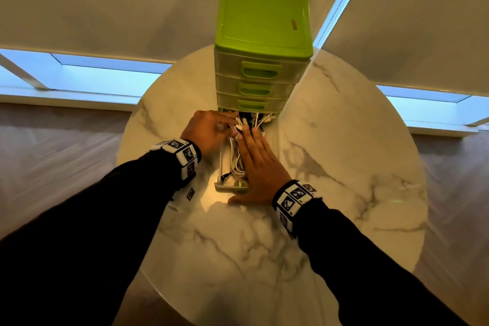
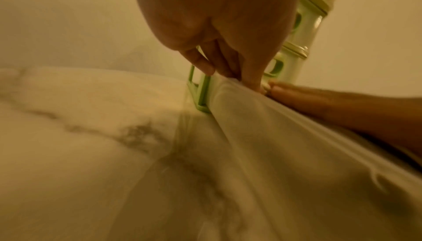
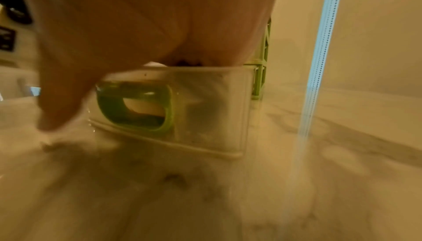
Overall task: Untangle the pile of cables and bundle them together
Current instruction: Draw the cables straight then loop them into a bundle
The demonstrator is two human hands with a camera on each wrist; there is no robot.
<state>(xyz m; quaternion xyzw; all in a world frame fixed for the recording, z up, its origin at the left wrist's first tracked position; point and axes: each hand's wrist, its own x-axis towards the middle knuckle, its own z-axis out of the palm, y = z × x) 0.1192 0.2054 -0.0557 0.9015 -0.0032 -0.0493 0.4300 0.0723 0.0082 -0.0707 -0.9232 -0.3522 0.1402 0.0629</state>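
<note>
A tangle of white and black cables (image 1: 236, 164) fills the pulled-out bottom drawer (image 1: 229, 188) of a green drawer unit (image 1: 262, 8). My left hand (image 1: 211, 127) reaches in from the left at the back of the drawer, its fingers curled into the cables. In the left wrist view, the left hand's fingers (image 2: 219, 66) dip over the drawer's translucent side wall (image 2: 262, 136). My right hand (image 1: 260, 167) lies flat along the drawer's right side, with straight fingers resting on the cables. The right wrist view has the palm (image 3: 137, 28) above the drawer front and its green handle (image 3: 134, 107).
The drawer unit stands at the far side of a round marble table (image 1: 344, 167), with its three upper drawers closed. Bare marble stretches on both sides and toward me. Window blinds hang behind the table.
</note>
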